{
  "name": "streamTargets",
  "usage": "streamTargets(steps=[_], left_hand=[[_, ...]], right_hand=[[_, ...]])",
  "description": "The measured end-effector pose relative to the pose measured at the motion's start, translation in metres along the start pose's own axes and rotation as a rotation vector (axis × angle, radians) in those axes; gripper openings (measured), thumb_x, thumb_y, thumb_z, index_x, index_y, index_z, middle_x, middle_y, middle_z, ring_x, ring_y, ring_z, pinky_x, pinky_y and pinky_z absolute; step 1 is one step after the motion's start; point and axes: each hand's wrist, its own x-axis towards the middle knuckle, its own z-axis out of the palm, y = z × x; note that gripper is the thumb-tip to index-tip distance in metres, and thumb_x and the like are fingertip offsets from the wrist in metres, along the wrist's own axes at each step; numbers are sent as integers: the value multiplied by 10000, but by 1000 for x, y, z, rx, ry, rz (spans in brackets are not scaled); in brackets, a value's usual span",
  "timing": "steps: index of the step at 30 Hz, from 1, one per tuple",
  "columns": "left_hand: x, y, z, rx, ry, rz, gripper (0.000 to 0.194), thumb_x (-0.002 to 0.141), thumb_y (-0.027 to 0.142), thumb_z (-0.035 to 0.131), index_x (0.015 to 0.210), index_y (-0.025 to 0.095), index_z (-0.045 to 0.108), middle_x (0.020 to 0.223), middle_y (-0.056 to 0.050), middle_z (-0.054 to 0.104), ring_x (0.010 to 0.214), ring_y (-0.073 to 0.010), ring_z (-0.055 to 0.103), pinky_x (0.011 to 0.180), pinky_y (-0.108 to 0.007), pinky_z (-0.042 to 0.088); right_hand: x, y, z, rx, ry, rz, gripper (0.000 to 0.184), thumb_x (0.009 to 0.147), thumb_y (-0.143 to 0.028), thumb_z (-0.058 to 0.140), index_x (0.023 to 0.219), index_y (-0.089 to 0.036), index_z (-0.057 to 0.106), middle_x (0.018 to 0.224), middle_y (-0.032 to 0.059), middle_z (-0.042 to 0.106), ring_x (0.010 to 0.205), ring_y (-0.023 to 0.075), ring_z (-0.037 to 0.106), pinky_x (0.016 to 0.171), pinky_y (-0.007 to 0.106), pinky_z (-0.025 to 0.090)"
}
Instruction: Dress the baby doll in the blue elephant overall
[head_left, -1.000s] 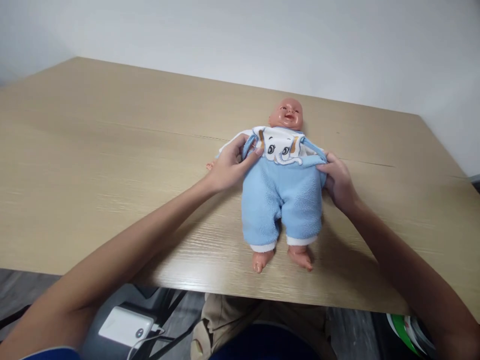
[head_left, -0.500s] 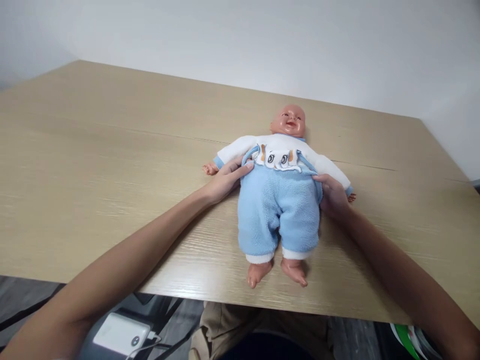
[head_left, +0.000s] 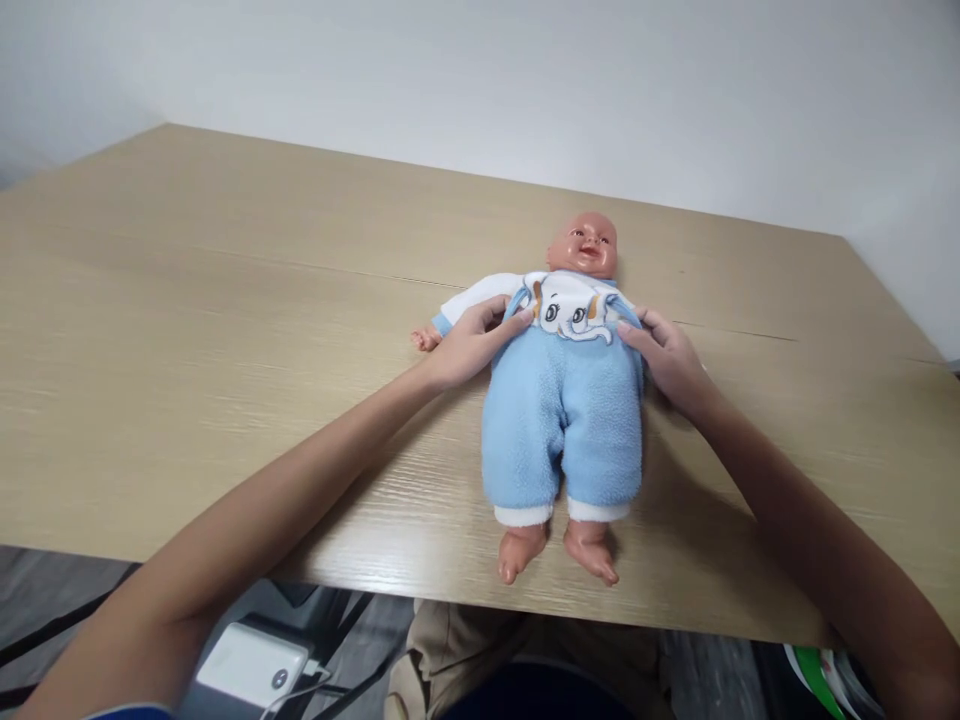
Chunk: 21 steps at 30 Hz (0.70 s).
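A baby doll [head_left: 583, 245] lies on its back on the wooden table, its head away from me and its bare feet toward me. It wears a white long-sleeved top and light blue fleece overalls [head_left: 562, 420] with a white elephant face on the bib. My left hand [head_left: 484, 340] is closed on the overalls' upper edge by the strap, at the doll's side left in view. On the opposite side, my right hand [head_left: 666, 355] pinches the matching edge and hides the doll's forearm there. The fingers under the cloth are partly hidden.
The wooden table [head_left: 225, 400] reaches back to a pale wall [head_left: 487, 90]. Below its front edge, a white power bank [head_left: 251, 662] with a cable lies at lower left. A green and white round object [head_left: 814, 670] shows at lower right.
Both hands have moved up toward the doll's chest, pulling the overalls' upper edge higher. The elephant bib now lies flatter and shows more of its face.
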Motion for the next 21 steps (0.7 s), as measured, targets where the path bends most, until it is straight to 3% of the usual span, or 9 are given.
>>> streamTargets(steps=[3, 5, 8, 12, 15, 18, 21], left_hand=[[-8, -8, -4, 19, 5, -46, 591, 959, 777, 794, 881, 211, 642, 864, -9, 538, 815, -194, 486, 753, -333, 419], [-15, -15, -8, 55, -9, -29, 590, 952, 774, 803, 866, 210, 651, 913, -24, 566, 879, -216, 518, 809, -343, 452], [-21, -23, -6, -30, -22, -49, 589, 936, 778, 825, 906, 206, 689, 971, -38, 611, 932, -231, 540, 875, -354, 477], [-21, -28, 2, -270, 17, -147, 609, 929, 809, 826, 1014, 217, 713, 892, -26, 607, 846, -219, 526, 844, -359, 481], [-22, -25, -7, -185, 0, -168, 546, 961, 755, 813, 959, 226, 678, 878, -21, 578, 842, -222, 517, 816, -360, 472], [-25, -20, -27, -5, -105, -162, 440, 984, 636, 786, 907, 221, 663, 918, -21, 590, 908, -238, 534, 870, -367, 477], [-25, -20, -43, 47, -235, -108, 352, 968, 557, 788, 956, 217, 697, 938, -20, 635, 942, -247, 573, 899, -358, 485]], right_hand=[[-1, 17, -4, -20, -4, 106, 478, 874, -716, 899, 928, -263, 757, 845, -27, 694, 823, 194, 628, 783, 305, 535], [-8, 26, -5, 5, -13, 155, 511, 868, -762, 893, 962, -269, 797, 919, -6, 771, 940, 232, 712, 905, 335, 603], [-17, 29, 1, 198, 28, 257, 456, 888, -730, 888, 1017, -297, 825, 1068, 15, 857, 1171, 290, 784, 1106, 393, 632], [-18, 23, 13, 395, 97, 408, 325, 929, -621, 872, 1045, -322, 814, 1097, 9, 877, 1195, 294, 806, 1097, 406, 660], [-15, 21, 5, 310, 11, 338, 315, 922, -598, 862, 1028, -306, 813, 1096, 19, 873, 1199, 305, 796, 1126, 418, 637], [-13, 23, -20, 41, -162, 169, 314, 890, -579, 876, 973, -282, 817, 1051, 16, 851, 1171, 323, 759, 1176, 458, 583], [-17, 23, -48, -157, -316, 62, 327, 892, -585, 885, 912, -268, 808, 966, 22, 795, 1013, 314, 706, 1106, 478, 589]])
